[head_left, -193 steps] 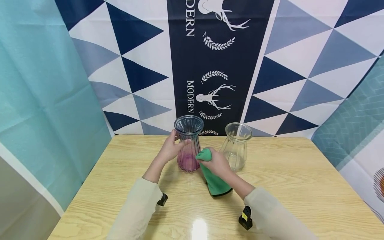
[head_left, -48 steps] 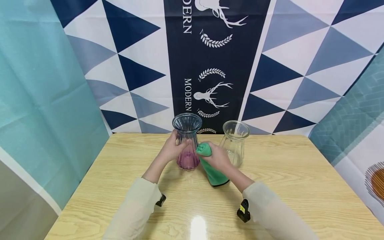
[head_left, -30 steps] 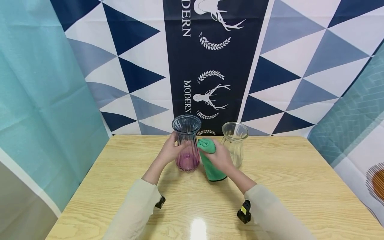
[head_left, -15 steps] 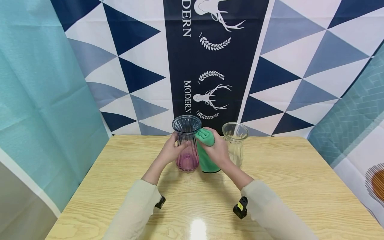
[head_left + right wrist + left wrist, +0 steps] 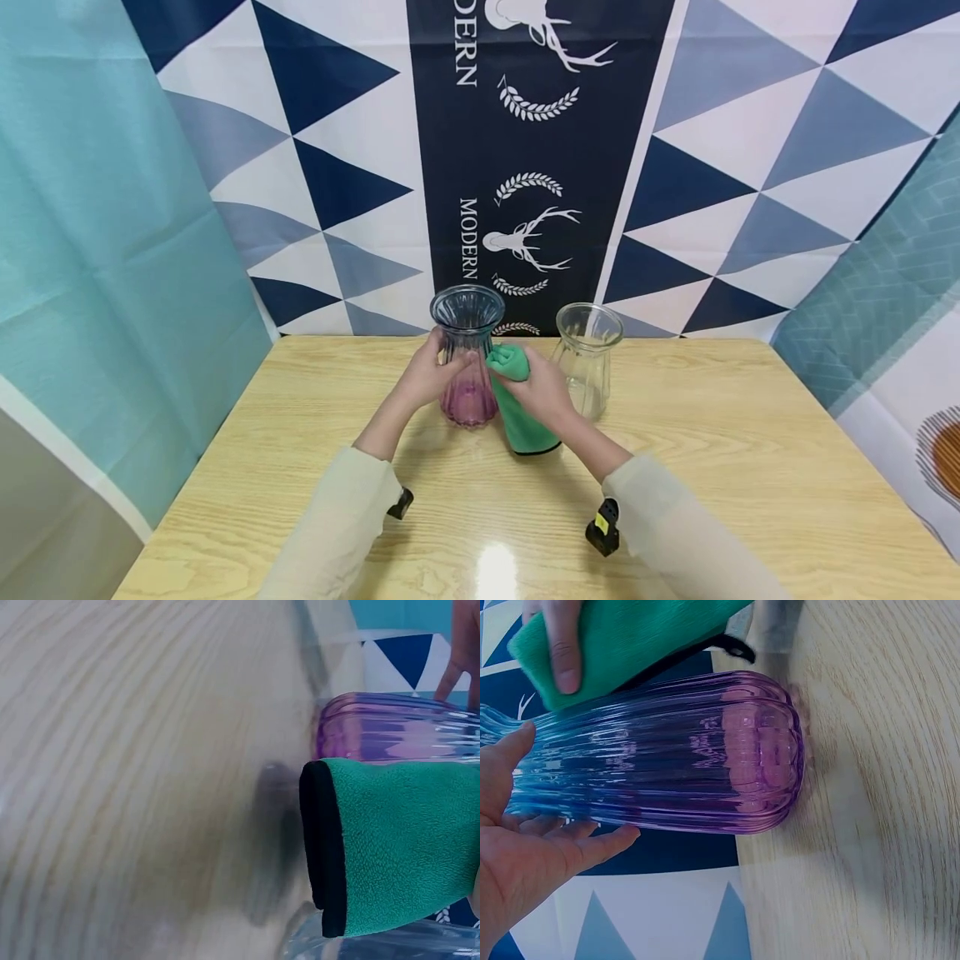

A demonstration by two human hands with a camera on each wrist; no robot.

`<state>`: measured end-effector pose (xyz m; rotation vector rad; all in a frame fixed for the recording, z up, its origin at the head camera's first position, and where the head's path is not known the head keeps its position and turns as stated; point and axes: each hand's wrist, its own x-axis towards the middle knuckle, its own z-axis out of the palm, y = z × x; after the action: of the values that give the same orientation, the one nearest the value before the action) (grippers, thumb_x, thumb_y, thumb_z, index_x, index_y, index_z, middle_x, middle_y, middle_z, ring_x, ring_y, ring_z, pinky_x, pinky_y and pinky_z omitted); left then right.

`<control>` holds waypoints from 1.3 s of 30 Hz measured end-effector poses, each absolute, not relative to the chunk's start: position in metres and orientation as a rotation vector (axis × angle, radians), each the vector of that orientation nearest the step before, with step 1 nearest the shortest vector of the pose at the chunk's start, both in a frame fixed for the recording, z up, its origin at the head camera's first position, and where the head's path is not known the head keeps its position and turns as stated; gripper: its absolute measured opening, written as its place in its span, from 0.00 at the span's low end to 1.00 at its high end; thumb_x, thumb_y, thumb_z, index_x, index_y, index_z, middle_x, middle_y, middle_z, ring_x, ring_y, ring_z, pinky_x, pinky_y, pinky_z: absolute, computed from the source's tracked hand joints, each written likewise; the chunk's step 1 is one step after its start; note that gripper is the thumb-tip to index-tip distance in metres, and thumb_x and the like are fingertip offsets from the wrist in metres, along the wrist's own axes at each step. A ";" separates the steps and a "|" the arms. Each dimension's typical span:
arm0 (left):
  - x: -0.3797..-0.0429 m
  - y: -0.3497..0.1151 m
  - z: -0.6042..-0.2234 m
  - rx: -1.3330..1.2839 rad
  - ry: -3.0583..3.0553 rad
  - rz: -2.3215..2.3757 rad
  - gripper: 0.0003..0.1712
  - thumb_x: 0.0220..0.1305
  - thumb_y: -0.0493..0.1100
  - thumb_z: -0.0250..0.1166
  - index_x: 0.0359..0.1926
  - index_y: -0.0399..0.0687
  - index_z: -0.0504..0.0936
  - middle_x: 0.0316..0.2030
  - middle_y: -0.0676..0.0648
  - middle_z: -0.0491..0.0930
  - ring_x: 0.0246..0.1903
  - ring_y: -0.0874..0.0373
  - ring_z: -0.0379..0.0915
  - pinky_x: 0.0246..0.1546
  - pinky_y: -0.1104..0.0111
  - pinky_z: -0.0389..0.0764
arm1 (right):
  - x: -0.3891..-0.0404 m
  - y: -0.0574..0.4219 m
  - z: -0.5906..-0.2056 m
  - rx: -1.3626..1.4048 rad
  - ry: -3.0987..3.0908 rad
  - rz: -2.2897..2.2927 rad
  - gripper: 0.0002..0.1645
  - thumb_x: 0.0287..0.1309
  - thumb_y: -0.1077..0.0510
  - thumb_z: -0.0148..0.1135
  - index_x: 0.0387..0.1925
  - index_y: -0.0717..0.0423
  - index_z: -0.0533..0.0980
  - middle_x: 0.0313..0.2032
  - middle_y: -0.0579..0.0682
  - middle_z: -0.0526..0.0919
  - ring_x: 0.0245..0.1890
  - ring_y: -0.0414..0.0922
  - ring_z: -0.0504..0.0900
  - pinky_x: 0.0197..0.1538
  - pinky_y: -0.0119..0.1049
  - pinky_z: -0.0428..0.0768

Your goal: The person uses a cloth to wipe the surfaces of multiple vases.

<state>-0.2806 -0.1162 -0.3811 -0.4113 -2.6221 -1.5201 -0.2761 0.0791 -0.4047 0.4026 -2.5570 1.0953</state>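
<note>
A ribbed glass vase (image 5: 469,398), blue at its flared top and fading to purple-pink at the base, stands upright near the table's back edge. My left hand (image 5: 427,373) grips it round the neck from the left, thumb in front. In the left wrist view the fingers (image 5: 607,844) curve along the vase's side. My right hand (image 5: 546,387) holds a bunched green cloth (image 5: 525,425) against the vase's right side. The cloth's black-edged end hangs down over the table, as the right wrist view (image 5: 397,840) shows.
A clear glass vase (image 5: 588,375) stands just right of my right hand, partly hidden by it. The wooden table (image 5: 712,450) ends at a patterned cloth backdrop (image 5: 360,167). A light blue curtain (image 5: 127,233) hangs at the left.
My right hand with the cloth has slid up toward the vase's rim and back down along its right side. My left hand keeps its grip and the vase stays in place.
</note>
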 end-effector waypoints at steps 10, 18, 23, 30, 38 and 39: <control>-0.281 -0.116 -0.381 -0.373 -2.587 -1.560 0.40 0.59 0.48 0.65 0.67 0.39 0.57 0.62 0.34 0.67 0.65 0.42 0.61 0.65 0.49 0.63 | -0.274 0.083 -0.421 0.433 -2.678 0.937 0.28 0.46 0.51 0.71 0.51 0.54 0.75 0.38 0.58 0.84 0.35 0.55 0.83 0.39 0.49 0.81; -0.279 -0.114 -0.382 -0.306 -2.578 -1.567 0.42 0.56 0.49 0.67 0.67 0.41 0.58 0.62 0.36 0.67 0.65 0.42 0.60 0.66 0.49 0.62 | -0.275 0.087 -0.430 0.486 -2.780 0.795 0.26 0.47 0.51 0.70 0.49 0.54 0.75 0.36 0.53 0.85 0.32 0.49 0.82 0.35 0.44 0.81; -0.277 -0.112 -0.382 -0.314 -2.573 -1.566 0.41 0.56 0.48 0.67 0.66 0.40 0.59 0.61 0.35 0.68 0.64 0.42 0.61 0.66 0.49 0.62 | -0.273 0.092 -0.431 0.489 -2.806 0.811 0.27 0.47 0.52 0.70 0.50 0.53 0.75 0.37 0.53 0.85 0.32 0.48 0.82 0.36 0.43 0.81; -0.276 -0.111 -0.380 -0.317 -2.577 -1.591 0.42 0.56 0.48 0.67 0.67 0.42 0.58 0.62 0.36 0.67 0.65 0.42 0.60 0.66 0.48 0.61 | -0.274 0.095 -0.417 0.446 -2.651 1.075 0.29 0.49 0.52 0.70 0.53 0.53 0.74 0.44 0.57 0.83 0.42 0.54 0.82 0.44 0.49 0.80; -0.277 -0.111 -0.380 -0.339 -2.576 -1.569 0.42 0.56 0.47 0.67 0.67 0.41 0.58 0.63 0.35 0.67 0.66 0.43 0.59 0.67 0.50 0.61 | -0.274 0.088 -0.398 0.469 -2.450 1.183 0.29 0.49 0.53 0.70 0.54 0.53 0.74 0.44 0.59 0.84 0.43 0.55 0.83 0.43 0.50 0.81; -0.277 -0.111 -0.380 -0.344 -2.575 -1.567 0.42 0.57 0.47 0.67 0.67 0.40 0.58 0.63 0.35 0.67 0.66 0.42 0.59 0.67 0.50 0.61 | -0.274 0.087 -0.396 0.467 -2.424 1.191 0.30 0.49 0.53 0.70 0.54 0.53 0.73 0.45 0.58 0.83 0.43 0.55 0.82 0.43 0.50 0.80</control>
<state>-0.2771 -0.1113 -0.3804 -0.3440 -2.5750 -1.5674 -0.2739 0.0873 -0.3957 0.4668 -2.4238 1.1914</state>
